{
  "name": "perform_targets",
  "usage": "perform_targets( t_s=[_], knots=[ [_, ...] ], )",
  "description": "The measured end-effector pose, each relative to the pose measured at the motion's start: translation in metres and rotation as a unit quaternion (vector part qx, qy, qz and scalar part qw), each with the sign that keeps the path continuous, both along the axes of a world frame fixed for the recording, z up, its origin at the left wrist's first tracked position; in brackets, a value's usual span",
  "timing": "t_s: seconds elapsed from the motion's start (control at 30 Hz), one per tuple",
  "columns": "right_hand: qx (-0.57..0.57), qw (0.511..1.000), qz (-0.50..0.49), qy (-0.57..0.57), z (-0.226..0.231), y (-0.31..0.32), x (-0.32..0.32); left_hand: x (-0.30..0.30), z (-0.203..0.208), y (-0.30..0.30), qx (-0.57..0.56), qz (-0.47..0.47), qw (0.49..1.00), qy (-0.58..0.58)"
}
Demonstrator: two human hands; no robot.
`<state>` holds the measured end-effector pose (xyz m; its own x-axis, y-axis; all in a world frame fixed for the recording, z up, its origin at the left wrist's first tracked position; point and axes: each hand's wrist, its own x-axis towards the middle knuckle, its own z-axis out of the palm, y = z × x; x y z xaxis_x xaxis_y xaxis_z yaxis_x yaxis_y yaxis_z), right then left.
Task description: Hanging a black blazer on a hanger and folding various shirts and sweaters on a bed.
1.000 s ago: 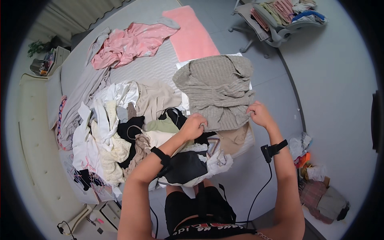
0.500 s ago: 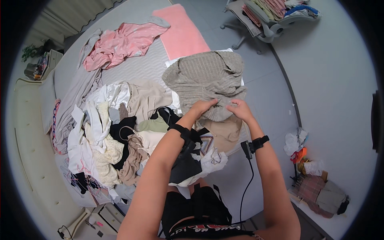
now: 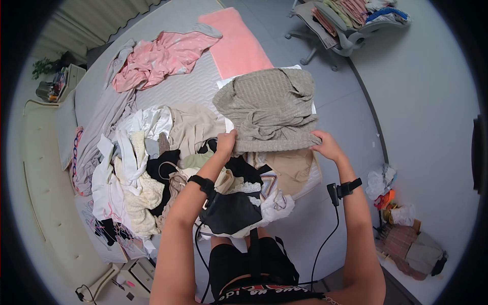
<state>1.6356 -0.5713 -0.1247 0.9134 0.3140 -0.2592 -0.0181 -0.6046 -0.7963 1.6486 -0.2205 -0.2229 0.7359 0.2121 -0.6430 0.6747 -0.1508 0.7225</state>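
Observation:
A grey-brown ribbed knit garment [image 3: 269,109] lies spread near the bed's right side, its near edge pulled fairly straight. My left hand [image 3: 226,143] is closed on the near left corner of that knit. At the opposite corner, my right hand [image 3: 328,145] pinches the same edge between thumb and fingers. Folds bunch across the garment's middle. Beneath and just nearer than it lies a beige cloth [image 3: 291,170], and a white piece shows under its far side. Black and cream clothes sit beside my left forearm.
A heap of mixed clothes [image 3: 140,178] covers the bed's left and near parts. Farther off lie a pink patterned garment [image 3: 162,60] and a pink towel-like cloth [image 3: 236,43]. An office chair [image 3: 345,35] piled with folded clothes stands at the far right. Bags [image 3: 381,183] sit by the wall.
My hands have moved apart, from the middle of the knit's near part to its two near corners. The near edge is now stretched wider and straighter. The whole view has shifted slightly.

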Motion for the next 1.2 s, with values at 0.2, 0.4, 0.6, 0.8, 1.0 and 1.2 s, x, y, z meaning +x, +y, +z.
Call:
perform_targets(
  t_s=[0.2, 0.4, 0.6, 0.8, 1.0, 1.2],
  knots=[
    [-0.024, 0.992, 0.005, -0.124, 0.037, -0.013, -0.001, -0.049, 0.070, -0.012, 0.006, -0.196, 0.915, -0.352],
    [-0.146, 0.960, -0.048, -0.232, 0.076, -0.014, 0.100, 0.039, 0.117, 0.010, 0.114, -0.238, 0.921, -0.286],
    [-0.316, 0.862, -0.063, -0.392, 0.053, 0.064, 0.142, 0.100, 0.097, -0.018, 0.360, -0.152, 0.806, -0.444],
    [-0.388, 0.892, 0.052, -0.225, -0.018, 0.118, 0.100, 0.052, 0.022, -0.026, 0.422, -0.398, 0.784, -0.220],
    [-0.411, 0.868, 0.053, -0.273, -0.055, 0.102, 0.117, 0.045, 0.028, -0.019, 0.404, -0.377, 0.789, -0.268],
    [-0.450, 0.868, 0.042, -0.203, -0.043, 0.091, 0.118, -0.062, 0.023, 0.048, 0.290, -0.221, 0.865, -0.344]
  ],
)
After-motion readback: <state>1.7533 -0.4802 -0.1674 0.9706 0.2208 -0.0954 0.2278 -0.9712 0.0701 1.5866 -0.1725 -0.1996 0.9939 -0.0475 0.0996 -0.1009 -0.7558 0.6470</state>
